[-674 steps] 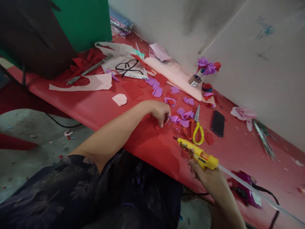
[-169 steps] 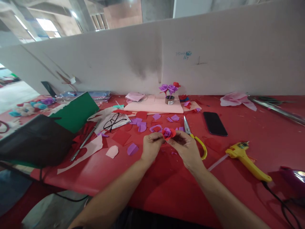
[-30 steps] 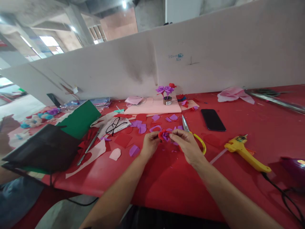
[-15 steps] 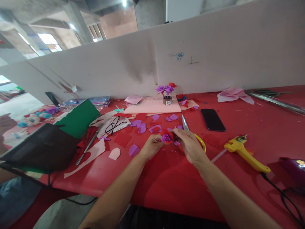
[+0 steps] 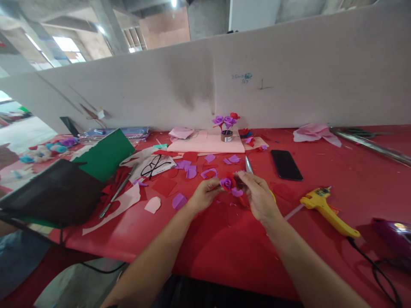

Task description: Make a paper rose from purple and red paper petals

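Note:
Between my two hands is a small paper flower (image 5: 227, 184) with a purple curled centre and red outer petals. My left hand (image 5: 205, 193) pinches it from the left side. The fingers of my right hand (image 5: 257, 191) are closed at its right edge, on the red petals. Purple paper pieces (image 5: 237, 192) lie just below the flower. Behind my right hand, scissors (image 5: 248, 165) rest on the table; the blade shows, and most of the yellow handle is hidden.
A yellow glue gun (image 5: 327, 209) and a black phone (image 5: 286, 164) lie to the right. Finished paper flowers (image 5: 227, 120) stand in a brown ring at the back. Eyeglasses (image 5: 156, 166), paper scraps and a black bag (image 5: 53, 192) are at left. A white partition (image 5: 144, 90) rises behind.
The view has shifted slightly. The flower has turned a little in my fingers, and my right hand now covers more of the scissors' yellow handle.

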Demonstrator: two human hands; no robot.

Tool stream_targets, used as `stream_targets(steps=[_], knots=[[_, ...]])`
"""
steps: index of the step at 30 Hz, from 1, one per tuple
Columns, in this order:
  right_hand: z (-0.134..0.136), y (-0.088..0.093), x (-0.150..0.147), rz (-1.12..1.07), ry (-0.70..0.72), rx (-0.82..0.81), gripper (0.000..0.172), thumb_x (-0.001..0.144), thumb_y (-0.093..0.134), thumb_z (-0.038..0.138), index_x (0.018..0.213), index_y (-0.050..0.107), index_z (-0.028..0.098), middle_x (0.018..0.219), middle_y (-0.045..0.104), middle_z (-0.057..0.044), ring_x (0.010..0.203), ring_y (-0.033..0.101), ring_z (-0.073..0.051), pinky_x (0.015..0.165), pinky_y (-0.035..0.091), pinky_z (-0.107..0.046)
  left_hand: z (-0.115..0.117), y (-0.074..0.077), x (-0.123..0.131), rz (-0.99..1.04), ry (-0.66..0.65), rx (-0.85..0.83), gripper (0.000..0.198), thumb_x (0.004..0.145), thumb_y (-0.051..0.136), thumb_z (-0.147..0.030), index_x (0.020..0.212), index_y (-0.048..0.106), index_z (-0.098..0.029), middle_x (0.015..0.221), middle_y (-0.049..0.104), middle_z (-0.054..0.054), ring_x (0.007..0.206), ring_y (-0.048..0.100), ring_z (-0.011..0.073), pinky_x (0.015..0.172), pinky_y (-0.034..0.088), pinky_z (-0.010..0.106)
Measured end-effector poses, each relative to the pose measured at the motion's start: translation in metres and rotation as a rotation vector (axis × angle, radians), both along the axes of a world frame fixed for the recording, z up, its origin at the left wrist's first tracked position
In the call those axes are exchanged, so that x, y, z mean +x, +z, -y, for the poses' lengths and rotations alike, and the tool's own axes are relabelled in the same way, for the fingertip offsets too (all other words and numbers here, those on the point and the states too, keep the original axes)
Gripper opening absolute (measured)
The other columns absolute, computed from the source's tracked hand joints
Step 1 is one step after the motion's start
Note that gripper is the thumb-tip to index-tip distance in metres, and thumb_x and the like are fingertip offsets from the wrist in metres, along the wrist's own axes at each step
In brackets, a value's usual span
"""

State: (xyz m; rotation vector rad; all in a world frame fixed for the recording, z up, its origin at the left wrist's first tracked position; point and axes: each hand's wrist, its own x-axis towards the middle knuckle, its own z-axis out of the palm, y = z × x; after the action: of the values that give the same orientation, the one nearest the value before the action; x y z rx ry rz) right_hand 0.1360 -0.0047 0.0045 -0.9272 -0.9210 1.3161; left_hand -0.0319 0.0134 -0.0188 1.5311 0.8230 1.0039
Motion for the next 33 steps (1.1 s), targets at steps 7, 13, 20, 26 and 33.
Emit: stream_targets(steps=[7,13,20,26,33], knots=[[0.000,0.005,0.002,0.119,0.012,0.053,0.016,0.065,0.082,0.039,0.071,0.078,0.025,0.072,0.072,0.001,0.072,0.061,-0.015,0.076,0.047,-0.031,0.001,0.002,0.000,-0.072,-0.037,-0.055,0.039,0.077,0.069,-0.053,0.078,0.069,-0.014,0.073,0.063,0.004,0.079,0.057,0.0182,0.084,0.046,0.033],[0.000,0.000,0.001,0.057,-0.001,-0.004,0.015,0.068,0.080,0.039,0.072,0.079,0.025,0.070,0.072,-0.001,0.070,0.062,-0.016,0.073,0.047,-0.032,0.000,0.002,0.000,-0.015,-0.025,-0.064,0.036,0.076,0.071,-0.051,0.076,0.069,-0.015,0.072,0.062,0.003,0.079,0.058,0.0182,0.082,0.046,0.031],[0.002,0.009,-0.001,0.133,0.000,-0.011,0.019,0.065,0.081,0.042,0.072,0.079,0.024,0.070,0.072,-0.001,0.069,0.061,-0.016,0.071,0.047,-0.032,0.002,0.004,0.000,-0.044,-0.009,-0.032,0.041,0.075,0.070,-0.055,0.074,0.068,-0.014,0.071,0.061,0.003,0.077,0.057,0.0179,0.082,0.046,0.032],[0.003,0.008,0.000,0.248,0.012,0.065,0.019,0.070,0.078,0.042,0.070,0.078,0.023,0.069,0.071,0.000,0.069,0.058,-0.016,0.071,0.044,-0.031,0.000,0.004,-0.001,-0.096,-0.050,-0.003,0.042,0.077,0.067,-0.056,0.074,0.066,-0.014,0.072,0.060,0.003,0.075,0.055,0.0167,0.081,0.045,0.032],[0.006,0.014,0.000,0.268,-0.012,0.033,0.020,0.068,0.077,0.042,0.065,0.077,0.022,0.062,0.068,0.000,0.063,0.056,-0.015,0.066,0.043,-0.030,0.002,0.008,0.000,-0.115,-0.091,-0.008,0.037,0.081,0.065,-0.051,0.077,0.070,-0.014,0.077,0.065,0.006,0.080,0.058,0.0197,0.085,0.046,0.035]])
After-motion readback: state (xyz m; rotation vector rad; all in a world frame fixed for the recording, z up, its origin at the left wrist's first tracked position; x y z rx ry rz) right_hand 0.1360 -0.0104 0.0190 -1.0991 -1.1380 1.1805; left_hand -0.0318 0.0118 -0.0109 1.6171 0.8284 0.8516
